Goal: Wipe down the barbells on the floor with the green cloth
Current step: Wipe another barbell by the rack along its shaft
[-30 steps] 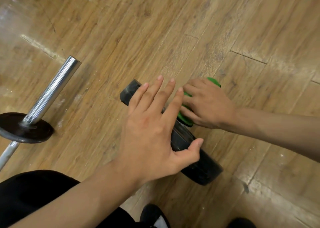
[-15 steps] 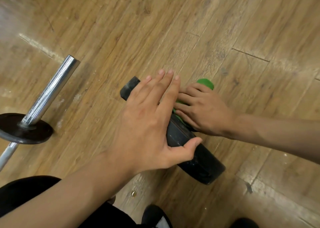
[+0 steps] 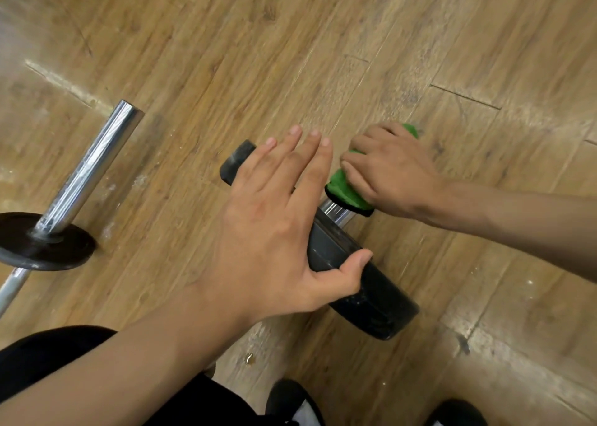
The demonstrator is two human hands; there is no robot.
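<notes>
A black weight plate (image 3: pixel 368 293) stands on edge on the wooden floor, and a short stretch of its chrome bar (image 3: pixel 336 214) shows beside it. My left hand (image 3: pixel 277 228) lies flat over the plate's top rim, fingers spread, thumb hooked on the near side. My right hand (image 3: pixel 391 170) is clenched around the green cloth (image 3: pixel 344 188) and presses it onto the bar just past the plate. The rest of that bar is hidden under the cloth and hand.
A second barbell lies at the left: a chrome sleeve (image 3: pixel 93 163) sticking up from a small black plate (image 3: pixel 42 244). My black-clad knee (image 3: pixel 42 357) and dark shoes (image 3: pixel 290 403) fill the bottom edge. Wooden flooring (image 3: pixel 323 37) stretches beyond.
My right hand has slid the green cloth outward along the bar, away from the plate, uncovering a bit of chrome. My left hand stays on the plate, its fingers slightly more spread.
</notes>
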